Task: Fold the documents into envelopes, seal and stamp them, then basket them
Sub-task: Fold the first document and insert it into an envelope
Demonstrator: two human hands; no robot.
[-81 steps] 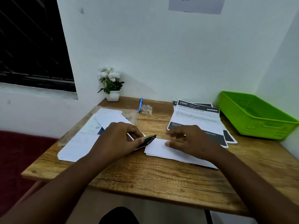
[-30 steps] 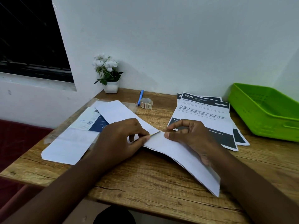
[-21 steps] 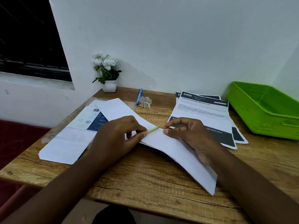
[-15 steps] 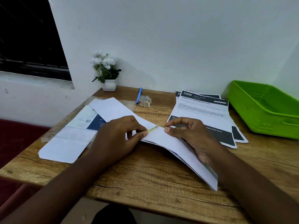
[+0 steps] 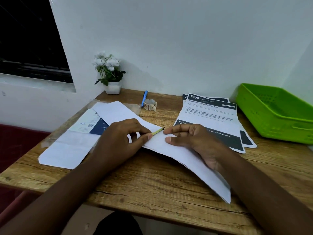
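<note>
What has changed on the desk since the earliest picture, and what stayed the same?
The white envelope, earlier flat under the right hand, is now lifted and bowed, both hands holding it. The dark-printed sheet the left hand pinched has almost gone inside; only a thin edge shows. The green basket, printed documents, pen, stamp roll and plant kept their places.

Wooden table (image 5: 152,182), set against wall. On it: potted white flowers (image 5: 111,73), blue pen (image 5: 144,98), stamp roll (image 5: 149,104), printed documents (image 5: 210,119), green basket (image 5: 277,114), white envelopes (image 5: 67,148).
</note>
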